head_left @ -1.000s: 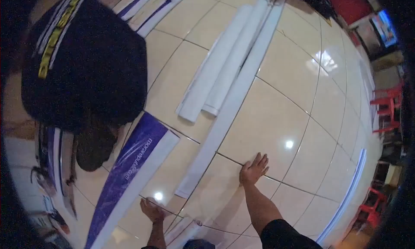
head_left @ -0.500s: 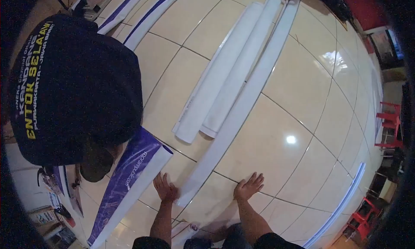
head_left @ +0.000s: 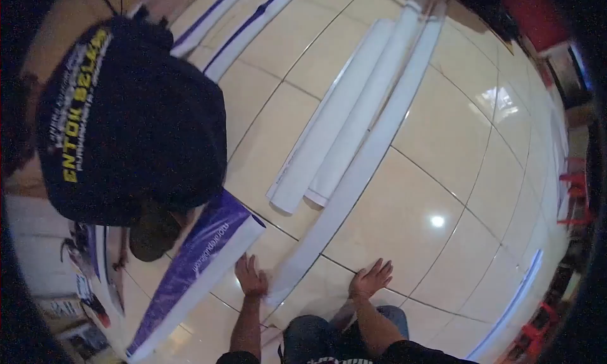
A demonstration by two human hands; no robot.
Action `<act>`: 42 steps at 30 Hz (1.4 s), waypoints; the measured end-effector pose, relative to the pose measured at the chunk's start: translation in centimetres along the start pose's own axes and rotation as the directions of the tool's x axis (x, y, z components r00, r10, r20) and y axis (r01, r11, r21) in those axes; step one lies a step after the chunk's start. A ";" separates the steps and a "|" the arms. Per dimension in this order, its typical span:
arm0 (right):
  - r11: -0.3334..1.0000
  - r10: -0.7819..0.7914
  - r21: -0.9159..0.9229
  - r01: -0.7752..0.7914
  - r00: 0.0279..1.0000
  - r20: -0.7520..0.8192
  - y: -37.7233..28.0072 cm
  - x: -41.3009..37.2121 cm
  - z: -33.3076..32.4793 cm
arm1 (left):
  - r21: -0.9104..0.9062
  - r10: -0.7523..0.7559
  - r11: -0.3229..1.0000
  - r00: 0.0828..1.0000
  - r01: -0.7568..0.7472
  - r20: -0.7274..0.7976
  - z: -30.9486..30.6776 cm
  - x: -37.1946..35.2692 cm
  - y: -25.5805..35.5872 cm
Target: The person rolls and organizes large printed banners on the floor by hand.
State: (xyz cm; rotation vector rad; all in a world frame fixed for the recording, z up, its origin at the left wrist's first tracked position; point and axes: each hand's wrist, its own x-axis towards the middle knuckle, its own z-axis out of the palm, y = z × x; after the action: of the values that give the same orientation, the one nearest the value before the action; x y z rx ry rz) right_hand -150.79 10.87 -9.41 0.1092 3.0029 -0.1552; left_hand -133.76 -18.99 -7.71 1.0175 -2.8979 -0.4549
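My left hand (head_left: 251, 277) is open on the tiled floor (head_left: 404, 231), fingers pointing forward. It sits between the near end of a long flat white strip (head_left: 354, 187) and a purple and white rolled banner (head_left: 208, 263). My right hand (head_left: 372, 280) lies palm down with its fingers spread, to the right of the strip, holding nothing. Two white rolls (head_left: 335, 124) lie side by side along the strip's left edge. Both hands appear empty.
A person in a dark printed shirt (head_left: 139, 124) bends over at the left, beside the purple banner. More purple and white strips (head_left: 246, 29) lie at the top left. A long white piece (head_left: 509, 301) and red chairs (head_left: 572, 190) are at the right.
The view has shifted, so the rolls, banner and person appear further right. More of my legs shows between my arms. Both hands remain on the floor.
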 end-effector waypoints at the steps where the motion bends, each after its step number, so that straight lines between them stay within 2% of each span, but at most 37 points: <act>1: 0.999 -0.002 0.037 0.001 1.000 0.030 -0.3 -0.1 -1.0 | -0.006 0.021 1.000 0.999 -0.021 -0.041 -0.1 0.0 0.3; 2: 0.998 -0.009 0.066 0.005 0.998 0.055 -0.2 0.1 -1.7 | -0.018 -0.092 0.996 0.988 0.090 -0.124 0.1 0.7 1.2; 3: 0.995 0.018 0.098 -0.021 0.999 0.032 -0.1 0.4 -1.8 | -0.011 -0.049 0.999 0.988 0.048 -0.146 0.9 1.9 2.4; 5: 0.985 -0.001 0.170 0.000 1.000 0.005 0.1 -0.1 -2.0 | -0.187 -0.183 0.970 0.971 0.153 -0.152 2.0 5.5 6.7; 6: 0.984 0.029 0.178 -0.029 1.000 0.003 0.0 -0.2 -1.9 | -0.255 0.062 0.953 0.932 -0.161 -0.356 3.6 8.1 9.5; 7: 0.982 0.030 0.185 -0.031 1.000 0.008 -0.3 0.2 -2.5 | -0.226 0.173 0.947 0.956 -0.227 -0.237 3.0 11.2 13.5; 8: 0.982 0.017 0.186 -0.020 1.000 0.019 0.0 -0.2 -2.9 | -0.170 0.223 0.949 0.946 -0.266 -0.235 1.9 13.4 17.6; 9: 0.984 0.007 0.180 -0.012 1.000 0.028 0.5 -0.8 -2.9 | -0.300 0.219 0.922 0.969 -0.244 -0.117 1.4 15.6 19.7; 11: 0.981 0.005 0.193 0.003 0.999 -0.044 0.2 -0.6 -2.4 | -0.105 0.294 0.926 0.868 -0.362 -0.401 1.1 18.1 23.1; 15: 0.975 0.042 0.219 -0.035 0.999 -0.027 0.2 -0.7 -2.4 | -0.002 0.259 0.958 0.874 -0.285 -0.411 4.9 21.8 22.2; 17: 0.978 0.016 0.208 -0.013 1.000 -0.014 0.2 -0.5 -2.5 | 0.032 0.288 0.958 0.943 -0.287 -0.168 5.5 22.2 21.3; 20: 0.983 0.026 0.181 -0.030 0.999 0.024 0.1 -0.3 -2.5 | 0.028 0.378 0.926 0.925 -0.377 -0.032 6.3 19.9 18.0; 21: 0.984 0.013 0.175 -0.019 0.999 0.039 0.5 -0.6 -2.4 | 0.012 0.334 0.943 0.943 -0.334 -0.010 5.1 17.3 17.0; 22: 0.985 0.017 0.171 -0.023 0.999 0.035 0.5 -0.4 -2.1 | 0.003 0.295 0.955 0.955 -0.295 0.003 3.1 14.5 16.1; 23: 0.984 0.029 0.174 -0.034 0.999 0.030 0.3 -0.2 -1.9 | 0.008 0.334 0.943 0.942 -0.334 -0.042 1.8 11.5 14.5; 24: 0.982 0.030 0.184 -0.037 0.999 0.041 0.2 0.0 -1.8 | 0.073 0.187 0.979 0.982 -0.189 0.040 1.7 8.6 12.2; 25: 0.983 0.022 0.179 -0.026 0.999 0.025 0.3 0.1 -1.8 | 0.049 0.135 0.990 0.991 -0.136 0.025 1.9 5.4 9.3; 26: 0.985 0.022 0.173 -0.023 1.000 0.011 0.3 -0.1 -1.7 | 0.107 0.135 0.985 0.990 -0.138 0.033 1.5 2.1 6.6; 28: 0.983 0.032 0.182 -0.036 0.999 0.021 0.2 0.0 -2.1 | 0.185 -0.074 0.983 0.946 0.015 0.314 -1.1 -2.5 4.2; 29: 0.982 0.027 0.186 -0.030 1.000 0.016 0.2 0.0 -2.3 | 0.191 -0.071 0.982 0.945 0.009 0.320 -2.9 -3.4 4.6; 31: 0.980 0.031 0.196 -0.038 0.999 0.037 0.3 0.0 -2.5 | 0.237 -0.120 0.970 0.954 0.053 0.275 -5.3 -4.6 5.7; 32: 0.978 0.030 0.204 -0.042 0.998 0.058 0.4 0.1 -2.6 | 0.166 -0.008 0.986 0.988 -0.017 0.153 -5.4 -3.3 6.9; 33: 0.978 0.034 0.204 -0.044 0.998 0.052 0.4 0.1 -2.6 | 0.105 0.097 0.990 0.995 -0.099 0.023 -5.2 -1.1 8.3; 35: 0.980 0.035 0.195 -0.043 0.998 0.043 0.4 -0.1 -2.4 | 0.012 0.175 0.985 0.979 -0.175 -0.108 -4.5 5.4 11.7; 37: 0.978 0.032 0.205 -0.036 0.999 0.018 0.5 -0.3 -2.3 | -0.127 0.159 0.973 0.955 -0.195 -0.249 -2.1 13.2 14.2; 39: 0.977 0.031 0.210 -0.028 0.999 -0.012 0.2 0.0 -2.3 | -0.105 0.169 0.969 0.909 -0.225 -0.381 0.0 19.2 16.6; 40: 0.977 0.029 0.212 -0.029 1.000 0.004 0.1 0.0 -2.6 | -0.117 0.166 0.967 0.911 -0.225 -0.379 0.0 21.1 18.4; 42: 0.979 0.031 0.201 -0.038 0.999 0.036 0.5 0.1 -2.7 | -0.155 0.245 0.949 0.950 -0.276 -0.192 -0.1 22.6 21.4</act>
State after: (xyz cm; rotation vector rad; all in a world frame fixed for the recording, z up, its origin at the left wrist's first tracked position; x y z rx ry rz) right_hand -151.16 11.69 -6.85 0.1765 2.9421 -0.4536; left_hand -164.45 -17.09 -2.88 0.6025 -2.7233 -0.5697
